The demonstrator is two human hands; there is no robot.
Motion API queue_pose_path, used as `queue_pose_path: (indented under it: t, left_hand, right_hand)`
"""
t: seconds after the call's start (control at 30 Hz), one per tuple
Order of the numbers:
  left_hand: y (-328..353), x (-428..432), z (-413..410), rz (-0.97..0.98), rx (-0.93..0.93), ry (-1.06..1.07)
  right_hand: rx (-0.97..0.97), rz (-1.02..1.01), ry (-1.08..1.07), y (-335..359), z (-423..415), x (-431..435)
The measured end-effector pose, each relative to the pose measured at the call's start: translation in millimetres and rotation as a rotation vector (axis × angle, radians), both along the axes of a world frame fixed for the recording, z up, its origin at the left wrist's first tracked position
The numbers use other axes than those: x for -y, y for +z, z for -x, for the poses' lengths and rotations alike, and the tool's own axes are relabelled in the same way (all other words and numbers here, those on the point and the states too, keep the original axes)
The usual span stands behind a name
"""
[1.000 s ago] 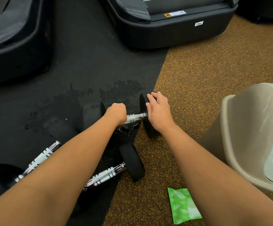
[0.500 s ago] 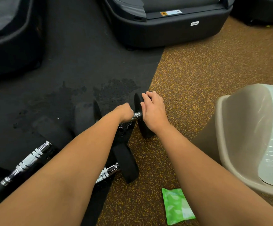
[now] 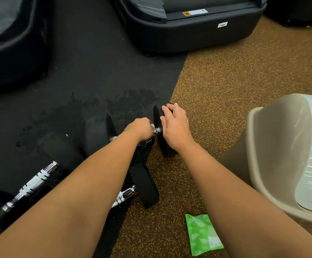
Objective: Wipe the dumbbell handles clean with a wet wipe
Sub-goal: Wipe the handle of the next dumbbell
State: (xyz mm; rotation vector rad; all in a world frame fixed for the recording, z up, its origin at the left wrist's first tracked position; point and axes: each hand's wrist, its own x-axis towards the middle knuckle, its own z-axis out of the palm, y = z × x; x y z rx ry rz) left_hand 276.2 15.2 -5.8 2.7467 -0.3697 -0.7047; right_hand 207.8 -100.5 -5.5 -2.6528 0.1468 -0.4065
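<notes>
Here the dumbbell (image 3: 165, 148) lies flat, axis left-right.

Floor (image 3: 226, 81) is brown speckled rubber with a black mat (image 3: 88, 62) over its left side. Three dumbbells (image 3: 144, 185) lie along the mat's right edge and near-left corner, just past a damp patch (image 3: 129, 101). A green wipe packet (image 3: 201, 235) and a beige bin (image 3: 274, 146) sit on the brown part, and a machine base (image 3: 188, 32) is at the far edge.
</notes>
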Motion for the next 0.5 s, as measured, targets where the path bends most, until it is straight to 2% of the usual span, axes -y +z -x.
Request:
queue_pose_path:
  t: [0.37, 0.5]
  left_hand:
    - [-10.4, -1.8, 38.7, -0.007, 0.484, -0.187]
    - [-15.2, -12.6, 42.4, -0.001, 0.508, -0.335]
  right_hand:
    - [-0.004, -0.014, -0.006, 1.7, 1.8, -1.9]
    - [-0.024, -0.019, -0.005, 2.1, 3.6, -1.0]
